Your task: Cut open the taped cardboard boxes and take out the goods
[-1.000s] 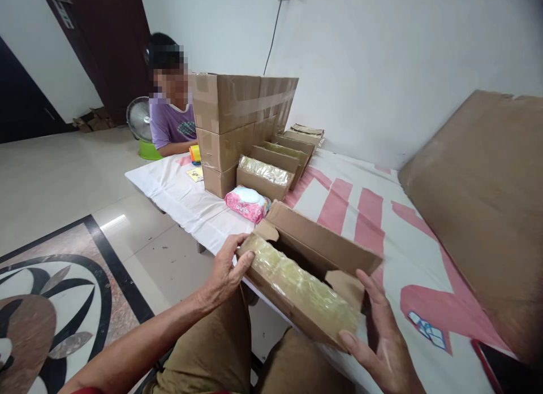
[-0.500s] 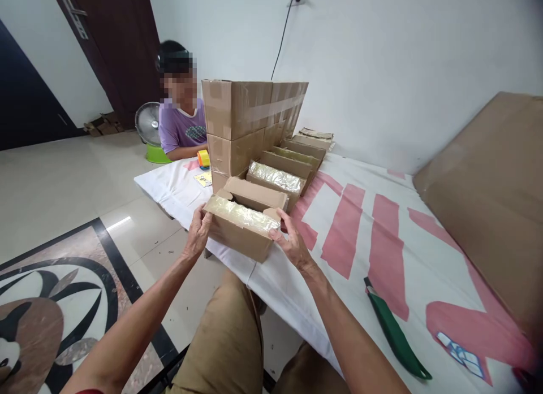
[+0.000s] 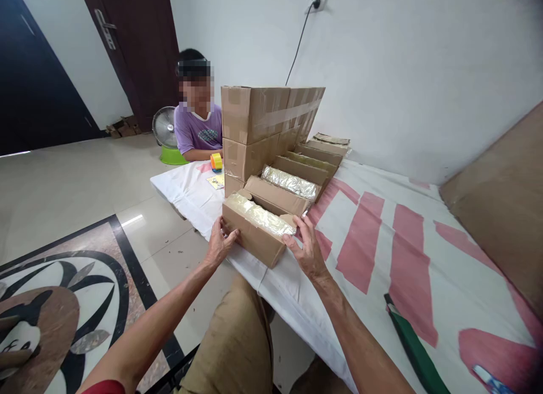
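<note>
An open cardboard box (image 3: 253, 236) sits at the near edge of the cloth-covered table, with a shiny clear-wrapped bundle (image 3: 265, 217) inside it. My left hand (image 3: 220, 242) grips the box's left end, its thumb against the front face. At the right end, my right hand (image 3: 309, 250) has its thumb by the front corner and its fingers around the side, next to a small raised flap (image 3: 289, 220). Behind it stands a row of other open boxes, one showing a similar wrapped bundle (image 3: 291, 181).
Taped closed cartons (image 3: 267, 114) are stacked to the left of the row. A green-handled knife (image 3: 418, 349) lies on the tablecloth (image 3: 377, 269) at right. A tape roll (image 3: 216, 162) rests near a person in purple (image 3: 197, 134). A large cardboard sheet (image 3: 500, 207) leans at right.
The view has swung left, so everything sits further right. My left thumb has come onto the box's front face, and my right fingers have spread a little around its right end.
</note>
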Available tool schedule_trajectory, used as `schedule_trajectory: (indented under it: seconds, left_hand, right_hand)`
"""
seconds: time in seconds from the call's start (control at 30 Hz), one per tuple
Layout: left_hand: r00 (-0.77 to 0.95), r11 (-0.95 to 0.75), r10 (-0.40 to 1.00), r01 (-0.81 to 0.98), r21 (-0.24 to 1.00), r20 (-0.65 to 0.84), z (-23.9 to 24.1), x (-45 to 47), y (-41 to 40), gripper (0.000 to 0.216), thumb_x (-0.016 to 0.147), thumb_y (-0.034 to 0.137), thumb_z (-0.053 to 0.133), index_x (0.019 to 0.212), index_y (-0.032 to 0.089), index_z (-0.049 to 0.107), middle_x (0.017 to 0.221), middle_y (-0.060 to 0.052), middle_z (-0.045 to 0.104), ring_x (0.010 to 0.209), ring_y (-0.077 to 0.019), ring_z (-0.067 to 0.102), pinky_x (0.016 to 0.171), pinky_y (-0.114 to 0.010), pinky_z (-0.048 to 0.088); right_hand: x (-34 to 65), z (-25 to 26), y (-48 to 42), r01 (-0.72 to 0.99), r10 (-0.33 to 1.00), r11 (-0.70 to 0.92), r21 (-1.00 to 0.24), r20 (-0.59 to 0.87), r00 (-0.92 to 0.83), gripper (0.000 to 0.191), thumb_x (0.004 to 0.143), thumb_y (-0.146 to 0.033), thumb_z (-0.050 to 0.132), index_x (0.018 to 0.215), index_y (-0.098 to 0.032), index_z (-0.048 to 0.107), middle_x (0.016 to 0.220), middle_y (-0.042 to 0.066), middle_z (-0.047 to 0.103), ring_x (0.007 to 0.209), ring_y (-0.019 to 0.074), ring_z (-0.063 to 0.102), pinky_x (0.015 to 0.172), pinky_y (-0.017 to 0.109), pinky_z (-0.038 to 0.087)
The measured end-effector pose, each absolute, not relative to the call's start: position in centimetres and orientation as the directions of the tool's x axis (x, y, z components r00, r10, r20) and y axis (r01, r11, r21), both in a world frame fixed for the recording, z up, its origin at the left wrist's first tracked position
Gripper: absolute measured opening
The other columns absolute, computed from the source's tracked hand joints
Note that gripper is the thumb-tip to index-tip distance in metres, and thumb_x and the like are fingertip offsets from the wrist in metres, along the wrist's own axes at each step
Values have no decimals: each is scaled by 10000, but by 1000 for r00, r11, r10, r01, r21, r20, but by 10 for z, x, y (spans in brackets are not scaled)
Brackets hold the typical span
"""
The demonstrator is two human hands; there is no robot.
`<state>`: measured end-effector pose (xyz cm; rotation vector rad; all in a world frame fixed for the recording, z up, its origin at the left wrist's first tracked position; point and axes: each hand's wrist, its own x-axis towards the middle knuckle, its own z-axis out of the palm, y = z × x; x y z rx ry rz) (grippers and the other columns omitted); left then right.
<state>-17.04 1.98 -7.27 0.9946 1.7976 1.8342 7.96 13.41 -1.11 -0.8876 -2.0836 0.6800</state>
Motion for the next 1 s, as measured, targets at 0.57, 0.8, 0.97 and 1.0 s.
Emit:
schedule_trajectory:
  seconds: [0.57,0.8,0.97,1.0]
  left_hand:
    - [-697,-64,635,382,922,333,-95,-163,19,847,844,548,735,1554,210,420,1488,-172,578,1337,-332,581,1113,-522,493]
    - [-711,-69,600,409,910,365,-106,-161,25,834,864,504,709,1564,175,397,1500,-191,564,1368,-327,557,1165,-524,457]
    - [-705,-66,614,401,914,354,-104,-161,25,822,866,489,708,1565,189,395,1502,-183,561,1402,-328,534,1174,-522,452]
    - [-705,-68,616,396,916,351,-103,-161,24,822,865,487,711,1564,190,396,1502,-183,562,1400,-330,535,1174,-525,452]
  right_hand:
    - [80,-4,141,267,674,731,-628,602,-428,894,813,-690,741,1516,-219,454,1550,185,485,1450,359,483,1194,563,424]
    - [81,-10,143,284,622,781,-556,661,-420,836,884,-648,677,1558,-231,413,1343,143,645,1244,319,623,1105,539,487]
    - [83,-8,146,328,566,825,-461,669,-482,597,962,-653,552,1349,-207,633,1364,157,633,1257,333,615,1075,510,507]
    - [83,-7,145,325,563,827,-459,670,-485,597,968,-648,545,1355,-202,631,1366,158,632,1263,330,613,1075,500,511]
